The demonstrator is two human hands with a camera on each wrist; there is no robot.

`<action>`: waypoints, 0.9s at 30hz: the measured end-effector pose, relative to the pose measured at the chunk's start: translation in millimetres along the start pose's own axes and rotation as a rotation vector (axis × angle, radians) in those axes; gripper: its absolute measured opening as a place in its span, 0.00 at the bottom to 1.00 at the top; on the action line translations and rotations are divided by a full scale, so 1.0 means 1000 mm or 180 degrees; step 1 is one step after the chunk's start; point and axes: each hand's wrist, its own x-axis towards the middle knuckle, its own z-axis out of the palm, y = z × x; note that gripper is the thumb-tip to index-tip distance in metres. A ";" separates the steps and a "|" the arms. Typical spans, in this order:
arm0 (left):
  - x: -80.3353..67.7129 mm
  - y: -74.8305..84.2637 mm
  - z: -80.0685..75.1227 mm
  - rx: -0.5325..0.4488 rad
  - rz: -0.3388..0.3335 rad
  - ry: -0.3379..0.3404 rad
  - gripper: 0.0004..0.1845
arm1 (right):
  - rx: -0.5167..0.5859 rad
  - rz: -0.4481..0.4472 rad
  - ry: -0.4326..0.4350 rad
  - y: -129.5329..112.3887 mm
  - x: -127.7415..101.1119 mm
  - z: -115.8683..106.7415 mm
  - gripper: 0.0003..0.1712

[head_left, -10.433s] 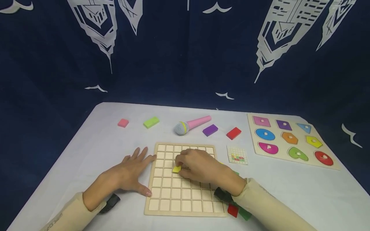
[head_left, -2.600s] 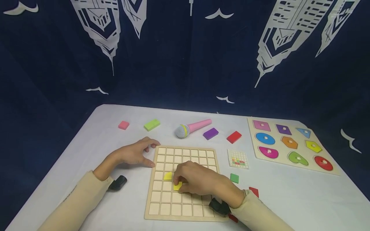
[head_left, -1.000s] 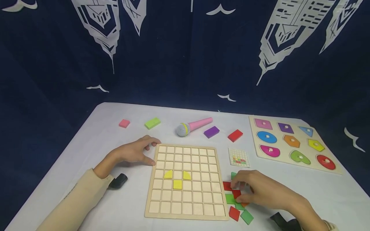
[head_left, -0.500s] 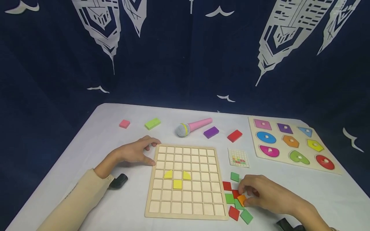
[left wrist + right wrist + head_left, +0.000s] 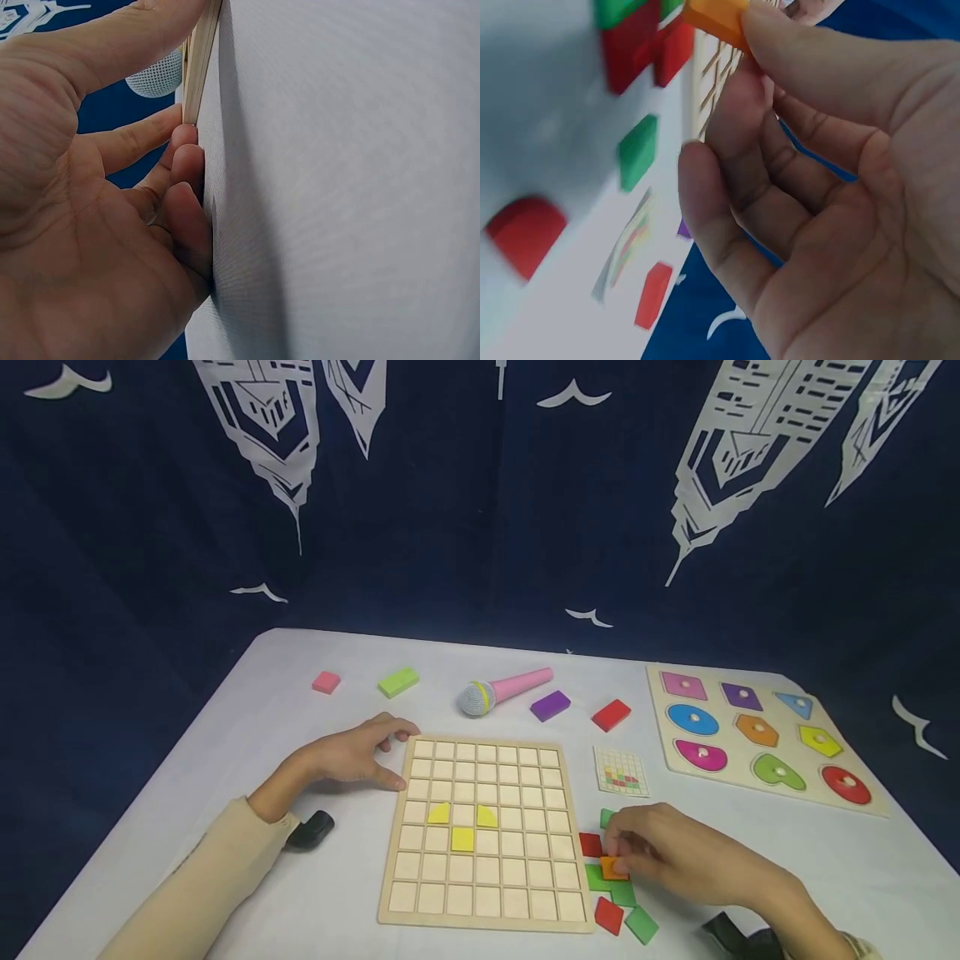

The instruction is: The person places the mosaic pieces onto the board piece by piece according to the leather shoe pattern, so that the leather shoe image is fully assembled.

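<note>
Near the bench's front right edge, the right hand point(image 5: 675, 856) pinches an orange tile point(image 5: 613, 867) between thumb and fingertips, just above loose red and green tiles point(image 5: 609, 914) beside the grid board point(image 5: 487, 831). At that board's far left corner, the left hand point(image 5: 348, 758) rests with loosely curled fingers touching its edge, holding nothing. No writing can be read; the small pattern card point(image 5: 621, 771) shows only coloured squares.
</note>
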 end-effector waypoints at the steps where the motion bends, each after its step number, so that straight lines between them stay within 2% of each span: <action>1: 0.000 0.000 0.000 -0.0009 0.0002 0.0001 0.43 | -0.0055 -0.0036 0.0048 -0.004 0.004 0.000 0.05; 5: 0.000 0.000 0.001 -0.0048 0.0005 -0.0011 0.43 | -0.0160 -0.0129 0.0106 -0.017 0.019 0.002 0.06; 10: 0.000 0.000 0.001 -0.0038 -0.0018 0.0004 0.43 | -0.0177 -0.0439 0.0096 -0.035 0.040 0.009 0.06; 16: -0.001 -0.001 0.000 0.0000 0.0004 0.0023 0.42 | -0.0275 -0.0615 0.0044 -0.056 0.070 0.016 0.01; 21: 0.000 -0.001 0.000 -0.0011 0.0053 -0.0015 0.42 | -0.0355 -0.0842 0.0002 -0.066 0.093 0.022 0.05; 27: 0.000 -0.001 -0.001 -0.0011 0.0104 -0.0026 0.42 | -0.0413 -0.0915 -0.0052 -0.078 0.115 0.028 0.05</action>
